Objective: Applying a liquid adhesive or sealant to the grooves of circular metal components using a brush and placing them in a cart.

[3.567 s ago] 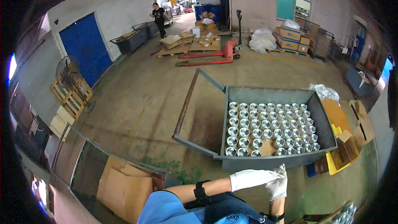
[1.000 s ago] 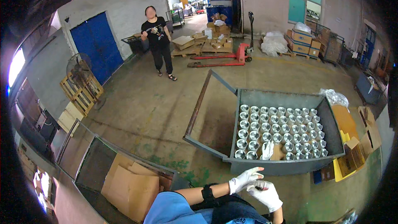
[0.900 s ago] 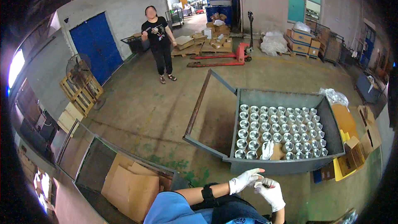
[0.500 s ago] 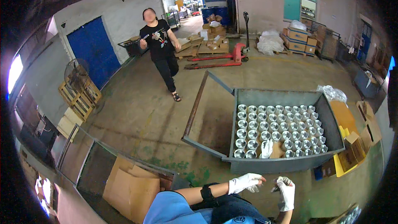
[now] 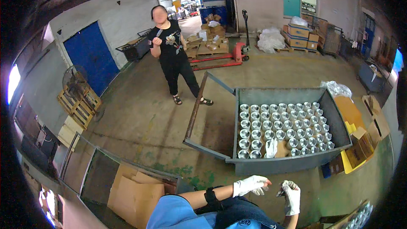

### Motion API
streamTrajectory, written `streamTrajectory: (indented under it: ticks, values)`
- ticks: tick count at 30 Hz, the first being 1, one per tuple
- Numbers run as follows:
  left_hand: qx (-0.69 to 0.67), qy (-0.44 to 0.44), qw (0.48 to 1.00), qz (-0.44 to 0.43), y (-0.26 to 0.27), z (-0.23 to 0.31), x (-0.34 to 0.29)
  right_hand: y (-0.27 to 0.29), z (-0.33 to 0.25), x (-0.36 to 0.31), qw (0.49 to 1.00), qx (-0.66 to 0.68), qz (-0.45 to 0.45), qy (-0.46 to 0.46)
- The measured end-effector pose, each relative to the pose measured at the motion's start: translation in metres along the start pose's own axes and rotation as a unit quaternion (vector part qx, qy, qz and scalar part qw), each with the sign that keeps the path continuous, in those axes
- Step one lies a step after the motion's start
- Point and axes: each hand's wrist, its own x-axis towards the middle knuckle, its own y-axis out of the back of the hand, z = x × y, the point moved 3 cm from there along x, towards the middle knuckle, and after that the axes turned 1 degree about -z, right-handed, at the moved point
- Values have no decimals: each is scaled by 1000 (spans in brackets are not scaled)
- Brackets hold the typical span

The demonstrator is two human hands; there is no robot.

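Note:
My left hand point(image 5: 251, 186), in a white glove with bare fingertips, reaches rightward in front of my body, its fingers stretched out with nothing visible in them. Facing it across a small gap is my right hand point(image 5: 291, 198), also white-gloved, with the fingers curled. A small dark patch shows at its fingertips, too small to make out. Just beyond both hands stands a grey metal cart point(image 5: 271, 169) with rows of shiny round metal parts point(image 5: 278, 125) that look like pistons. A white glove point(image 5: 271, 148) lies among the front rows, beside bare brown cardboard.
A person point(image 5: 171, 55) in black stands beyond the cart's handle point(image 5: 196, 112), one hand raised with a small object. Another cart with cardboard point(image 5: 137, 195) is at lower left. Behind are a red pallet jack point(image 5: 224, 60) and stacked boxes point(image 5: 296, 36). Cartons point(image 5: 358, 154) lie at right.
The person in black has stepped nearer to the cart's handle and turned slightly. The view has shifted a little. My hands keep nearly the same pose.

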Motion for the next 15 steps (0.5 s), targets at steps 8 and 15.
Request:
streamTrajectory:
  ticks: [8,15]
  values:
    - [-21,11,1000,2,-2,10,-5,-1,7,1,999,-33,-4,-13]
    - [32,-26,999,17,2,-2,3,-10,2,-6,999,-34,-6,-24]
